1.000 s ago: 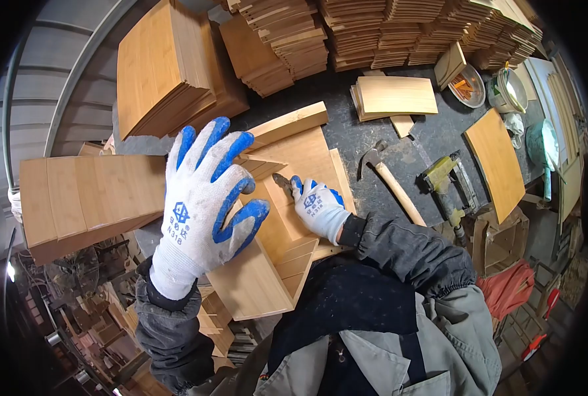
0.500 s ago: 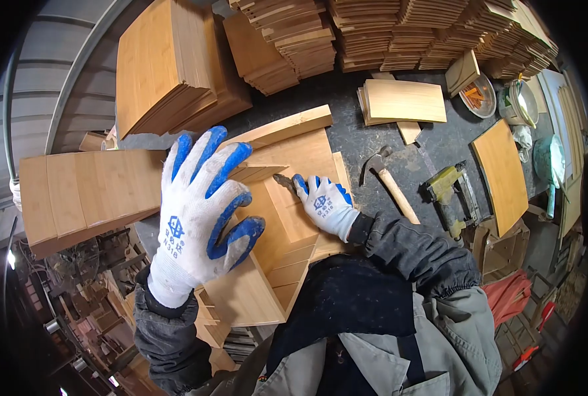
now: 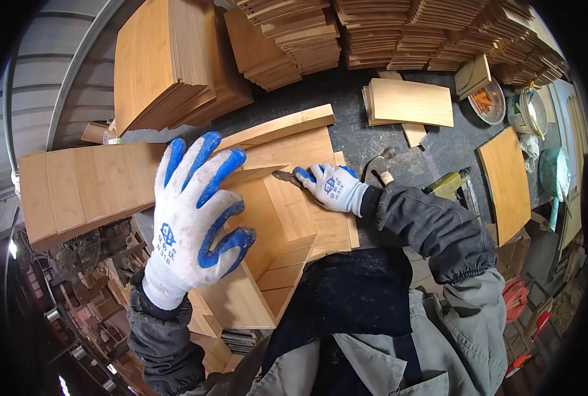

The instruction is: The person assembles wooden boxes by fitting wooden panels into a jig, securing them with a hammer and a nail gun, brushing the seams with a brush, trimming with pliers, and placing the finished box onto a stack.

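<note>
Both hands wear white gloves with blue fingertips. My left hand is raised with its fingers spread, above the left side of a light wooden box, and holds nothing. My right hand is closed on a dark, narrow scraper-like blade, whose tip points left over the upper edge of the box. The open box lies tilted on a wooden board, with a wooden strip along the board's far edge. Fingers hide the blade's handle end.
A hammer and a green nail gun lie right of my right hand, partly behind the sleeve. Stacked panels stand at the back left, more along the back. A curved panel, metal bowl and bucket are at right.
My right hand has moved right and up with the blade. My left hand has shifted slightly left and down, still spread. The box has turned a little and sits further left and lower in view.
</note>
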The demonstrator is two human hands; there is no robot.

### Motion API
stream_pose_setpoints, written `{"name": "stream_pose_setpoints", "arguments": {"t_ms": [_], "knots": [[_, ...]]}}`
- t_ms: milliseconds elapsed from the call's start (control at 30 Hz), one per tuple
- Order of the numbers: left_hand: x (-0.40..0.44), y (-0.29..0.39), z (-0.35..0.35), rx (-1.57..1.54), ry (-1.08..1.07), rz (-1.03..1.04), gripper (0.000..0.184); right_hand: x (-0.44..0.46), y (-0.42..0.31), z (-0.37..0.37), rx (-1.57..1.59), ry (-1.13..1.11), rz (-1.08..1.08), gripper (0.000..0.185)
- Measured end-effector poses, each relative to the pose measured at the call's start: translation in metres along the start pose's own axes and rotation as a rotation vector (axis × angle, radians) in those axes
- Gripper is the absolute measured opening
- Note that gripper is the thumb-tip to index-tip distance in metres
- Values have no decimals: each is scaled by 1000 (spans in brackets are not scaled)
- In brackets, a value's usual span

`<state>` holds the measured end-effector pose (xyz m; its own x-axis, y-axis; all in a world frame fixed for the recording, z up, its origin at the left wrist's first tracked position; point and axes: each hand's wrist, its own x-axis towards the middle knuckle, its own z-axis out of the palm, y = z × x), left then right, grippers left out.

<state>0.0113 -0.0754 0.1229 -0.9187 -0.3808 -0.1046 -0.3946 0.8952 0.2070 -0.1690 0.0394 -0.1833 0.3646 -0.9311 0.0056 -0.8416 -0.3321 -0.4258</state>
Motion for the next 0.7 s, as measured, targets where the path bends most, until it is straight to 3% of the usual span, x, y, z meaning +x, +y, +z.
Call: {"name": "stream_pose_setpoints", "arguments": {"t_ms": [167,300,400,600,700], "knots": [[-1,-5,3,12,1,18,29,8,26,-6,22,-17,-68,63],[0,-4,3,36,0,19,29,21,41,-27,71,-173,-116,71],[1,-3,0,39,-14,3,28,15,40,-12,386,-144,-277,74],[-1,-4,1,54,-42,7,32,-18,25,-25,336,-244,-246,76],[-8,-6,6,112,217,45,47,-51,31,-49,409,-198,-131,80]]}}
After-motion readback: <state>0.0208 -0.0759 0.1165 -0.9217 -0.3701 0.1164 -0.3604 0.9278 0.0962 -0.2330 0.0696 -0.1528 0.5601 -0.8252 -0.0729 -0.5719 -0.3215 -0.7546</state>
